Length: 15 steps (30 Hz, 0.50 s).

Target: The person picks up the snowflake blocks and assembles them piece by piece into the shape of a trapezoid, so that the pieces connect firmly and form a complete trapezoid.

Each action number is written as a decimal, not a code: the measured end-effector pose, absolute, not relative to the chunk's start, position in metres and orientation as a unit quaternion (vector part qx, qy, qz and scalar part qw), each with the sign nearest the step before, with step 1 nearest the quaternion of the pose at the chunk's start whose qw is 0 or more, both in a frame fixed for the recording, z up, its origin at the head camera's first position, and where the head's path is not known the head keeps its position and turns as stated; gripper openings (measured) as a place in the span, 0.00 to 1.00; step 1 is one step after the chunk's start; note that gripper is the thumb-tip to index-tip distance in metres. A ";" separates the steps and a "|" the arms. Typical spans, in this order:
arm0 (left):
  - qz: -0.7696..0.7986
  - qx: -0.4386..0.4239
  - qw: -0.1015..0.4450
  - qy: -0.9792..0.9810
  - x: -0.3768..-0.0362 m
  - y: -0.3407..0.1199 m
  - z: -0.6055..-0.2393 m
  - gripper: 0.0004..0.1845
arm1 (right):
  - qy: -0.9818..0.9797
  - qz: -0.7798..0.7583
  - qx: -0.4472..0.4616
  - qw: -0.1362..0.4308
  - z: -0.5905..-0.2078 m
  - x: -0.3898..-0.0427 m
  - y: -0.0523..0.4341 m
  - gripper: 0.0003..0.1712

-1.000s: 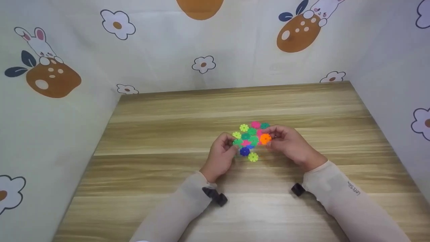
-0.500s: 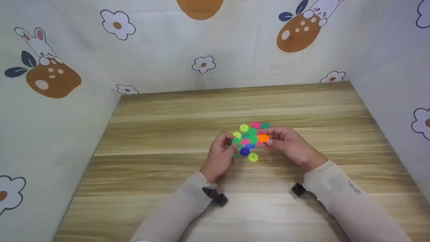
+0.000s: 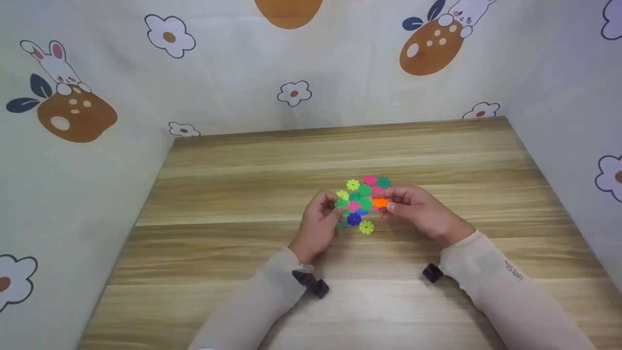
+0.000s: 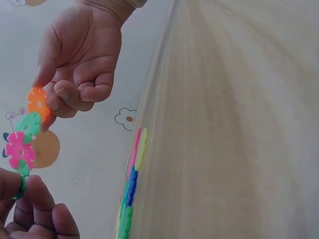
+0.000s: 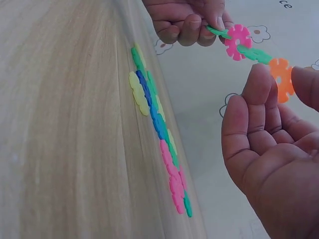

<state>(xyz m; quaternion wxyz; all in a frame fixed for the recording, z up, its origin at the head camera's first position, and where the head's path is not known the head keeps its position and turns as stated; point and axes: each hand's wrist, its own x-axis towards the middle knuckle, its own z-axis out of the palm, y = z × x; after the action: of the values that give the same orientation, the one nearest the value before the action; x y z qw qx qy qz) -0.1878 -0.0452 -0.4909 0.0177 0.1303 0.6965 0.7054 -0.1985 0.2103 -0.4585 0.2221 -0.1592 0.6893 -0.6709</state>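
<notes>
The chain of snowflake discs point(image 5: 251, 49) is held in the air above the table point(image 3: 243, 194), the left hand point(image 3: 318, 223) pinching its green end and the right hand point(image 3: 420, 214) pinching the orange disc point(image 5: 281, 77). Slots should be aligned before pressing. Loose flat discs point(image 5: 154, 119) lie on the table below. Each disc is notched and brightly coloured.

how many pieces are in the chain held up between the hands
4 show: a green piece pinched by the left hand, a pink piece, a second green piece, and an orange piece pinched by the right hand. Fingers may hide more.
</notes>
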 end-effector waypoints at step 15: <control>0.704 0.164 0.026 0.691 -0.186 -0.045 -0.486 0.06 | 0.675 -0.684 -0.152 0.232 -0.456 -0.197 0.210 0.25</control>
<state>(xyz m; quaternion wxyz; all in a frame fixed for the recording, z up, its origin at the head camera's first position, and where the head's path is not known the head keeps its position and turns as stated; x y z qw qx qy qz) -0.1858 -0.0445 -0.4863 0.0255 0.1640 0.6909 0.7036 -0.1965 0.2105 -0.4561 0.2317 -0.1520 0.6750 -0.6838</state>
